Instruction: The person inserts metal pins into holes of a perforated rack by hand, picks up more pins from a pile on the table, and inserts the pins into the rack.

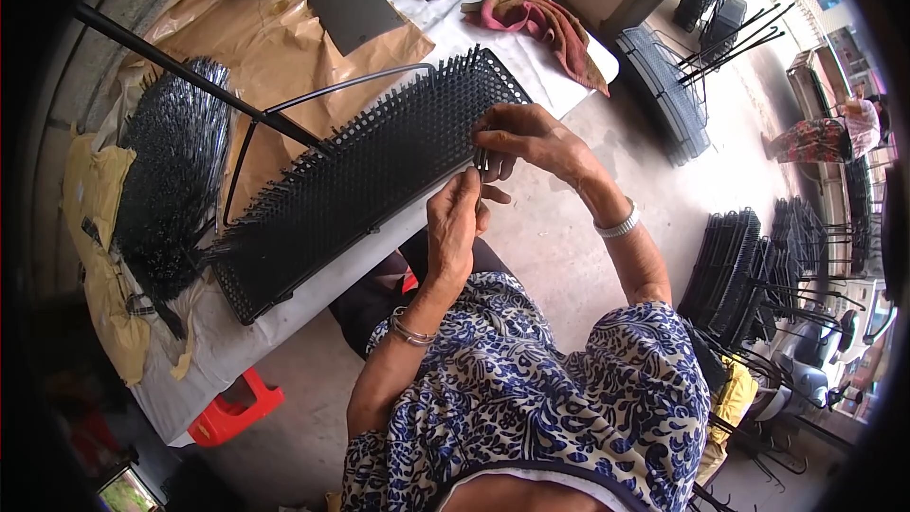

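At the near right edge of a long black perforated rack, my two hands meet. My left hand is closed in a pinch, fingertips pointing up. My right hand bends over from the right, thumb and fingers drawn together. Between the fingertips shows a thin dark piece, too small to name and partly hidden by the fingers. Rows of short black strips stick out along the rack's far side. A bent black wire frame and a long black rod lie against it.
Left of the rack, a heap of shiny black strips lies by brown paper. A pink and brown cloth rests at the table's far corner. A red stool stands below. Stacked black racks and another person are at right.
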### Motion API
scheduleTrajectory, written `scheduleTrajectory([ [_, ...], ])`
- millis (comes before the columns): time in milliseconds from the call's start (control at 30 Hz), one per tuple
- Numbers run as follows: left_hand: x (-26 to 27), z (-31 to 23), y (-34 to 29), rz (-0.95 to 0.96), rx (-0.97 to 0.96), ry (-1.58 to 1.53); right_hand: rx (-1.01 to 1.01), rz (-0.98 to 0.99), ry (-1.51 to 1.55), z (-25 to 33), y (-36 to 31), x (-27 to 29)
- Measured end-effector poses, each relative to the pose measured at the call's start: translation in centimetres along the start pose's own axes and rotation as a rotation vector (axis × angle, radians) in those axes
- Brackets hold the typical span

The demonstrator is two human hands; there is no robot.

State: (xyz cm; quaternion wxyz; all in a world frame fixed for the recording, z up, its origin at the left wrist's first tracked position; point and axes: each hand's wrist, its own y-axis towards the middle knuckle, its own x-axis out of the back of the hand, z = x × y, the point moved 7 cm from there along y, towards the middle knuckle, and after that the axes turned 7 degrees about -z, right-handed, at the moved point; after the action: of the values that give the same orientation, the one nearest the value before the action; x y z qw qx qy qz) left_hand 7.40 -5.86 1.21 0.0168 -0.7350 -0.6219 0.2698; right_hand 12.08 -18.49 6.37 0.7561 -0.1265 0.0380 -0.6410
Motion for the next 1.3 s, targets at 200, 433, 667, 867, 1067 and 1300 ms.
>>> scheduleTrajectory([
  [200, 0.4, 0.5, 0.7, -0.040, 0.044, 0.059, 0.318, -0.393, -0.158, 2.7, 0.7, 5.2],
  [433, 0.7, 1.4, -0.3, 0.037, 0.142, 0.050, 0.831, -0.900, -0.453, 5.2, 3.9, 8.5],
  [667, 1.9, 1.6, -0.8, 0.002, 0.148, 0.017, 0.871, -0.904, -0.569, 4.9, 5.5, 8.1],
  [867, 2.6, 1.8, -1.1, -0.002, 0.159, 0.019, 0.730, -0.786, -0.553, 4.0, 7.1, 8.4],
  [1067, 3.2, 2.0, -1.6, -0.002, 0.151, -0.010, 0.735, -0.648, -0.661, 3.5, 7.6, 7.6],
  [1300, 3.7, 1.9, -1.7, -0.031, 0.147, -0.027, 0.744, -0.437, -0.775, 3.3, 8.1, 6.6],
])
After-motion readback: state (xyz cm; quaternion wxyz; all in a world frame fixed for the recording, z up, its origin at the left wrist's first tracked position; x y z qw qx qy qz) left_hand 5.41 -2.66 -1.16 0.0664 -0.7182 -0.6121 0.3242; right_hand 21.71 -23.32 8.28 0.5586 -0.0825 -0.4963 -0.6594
